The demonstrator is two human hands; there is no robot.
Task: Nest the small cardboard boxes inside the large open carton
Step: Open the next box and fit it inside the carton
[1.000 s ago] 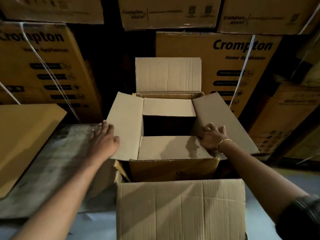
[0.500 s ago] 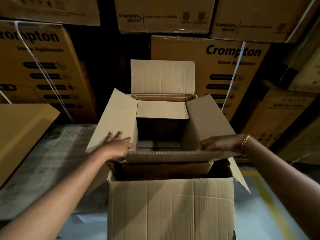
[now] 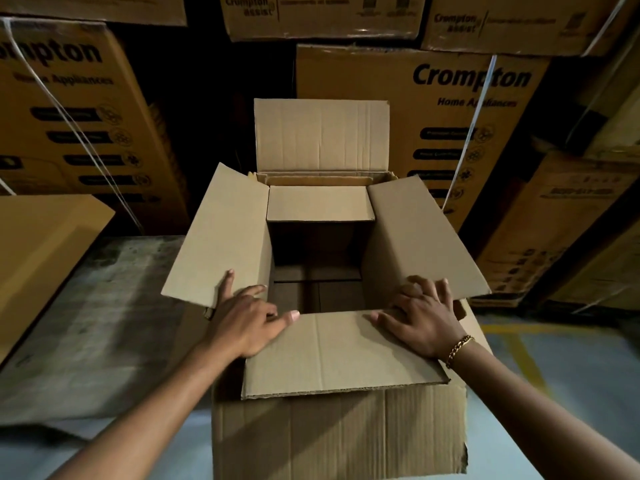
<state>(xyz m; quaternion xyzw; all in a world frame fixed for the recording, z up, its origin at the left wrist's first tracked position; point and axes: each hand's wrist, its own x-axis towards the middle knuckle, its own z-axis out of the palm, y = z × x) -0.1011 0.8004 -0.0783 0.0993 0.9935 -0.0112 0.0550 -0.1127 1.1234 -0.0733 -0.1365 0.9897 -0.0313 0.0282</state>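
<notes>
Plainly, one small box (image 3: pixel 343 351) already sits down inside the large carton (image 3: pixel 339 441), and the step in hand looks like settling it and dealing with its four splayed flaps. The left hand (image 3: pixel 246 323) lies spread and flat, thumb on the near flap and fingers reaching onto the left flap (image 3: pixel 221 237). The right hand (image 3: pixel 422 320) is spread the same way, at the corner where the near flap meets the right flap (image 3: pixel 422 237). Neither grips anything; both press on cardboard.

I'd judge the next move calls for pushing those flaps down or tucking them along the carton's walls, so the dark, open well of the inner box can take another one.

The near flap overhangs the carton's front wall, and the two side flaps stick out well past its sides, so their corners could catch or crease if forced. The carton's back flap (image 3: pixel 320 135) stands upright, close to the stacked printed cartons (image 3: pixel 467 109) behind, leaving little room there. A grey slab (image 3: pixel 86 323) lies to the left and bare floor (image 3: pixel 571 375) to the right, so the arms have space on both flanks.
</notes>
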